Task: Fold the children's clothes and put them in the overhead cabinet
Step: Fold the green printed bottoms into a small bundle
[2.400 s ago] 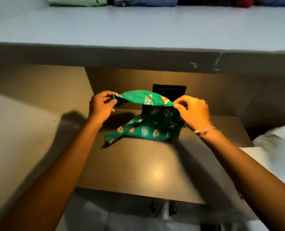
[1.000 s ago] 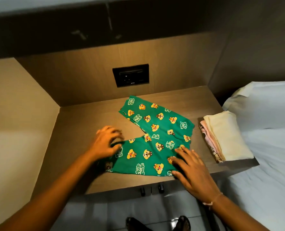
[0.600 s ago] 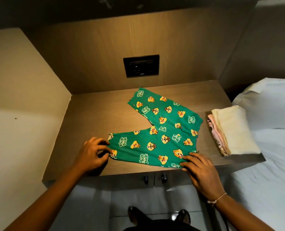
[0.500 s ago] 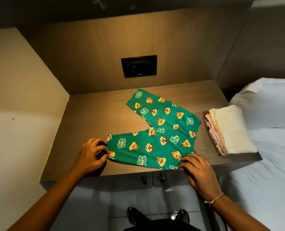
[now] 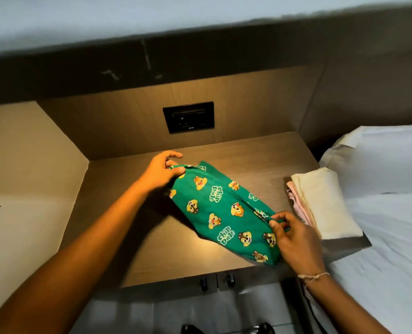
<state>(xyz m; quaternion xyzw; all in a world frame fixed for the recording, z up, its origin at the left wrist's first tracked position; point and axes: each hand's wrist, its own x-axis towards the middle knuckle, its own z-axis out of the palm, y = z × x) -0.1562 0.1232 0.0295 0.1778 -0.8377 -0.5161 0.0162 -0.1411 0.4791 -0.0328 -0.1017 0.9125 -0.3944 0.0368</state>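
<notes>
Folding is the step in hand. Green printed pants (image 5: 224, 210) are doubled over lengthwise and held a little above the wooden shelf top (image 5: 132, 237), stretched on a diagonal from about 11 o'clock to 5 o'clock of the frame centre.

Left hand (image 5: 160, 173) pinches the far end of the cloth at 11 o'clock – thumb and bent fingers closed on the hem, the index finger sticking out free. Right hand (image 5: 294, 242) is closed on the near end at about 4 o'clock, fingers curled around the edge, w/ a thin string bracelet at the wrist.

At 3 o'clock, just beside the pants, lies a folded cream garment (image 5: 320, 203) on top of a pink one (image 5: 296, 201), both at the right edge of the shelf, next to the white bed (image 5: 381, 225). A black wall socket (image 5: 188, 116) sits at 12 o'clock.

My judgement: one lengthwise fold is made, approx. half of the folding for this piece. Next move calls for laying the strip flat on the shelf top and bringing one end over the other, edges matched – then lifting the piece up to the overhead cabinet, which I cannot see clearly here.
</notes>
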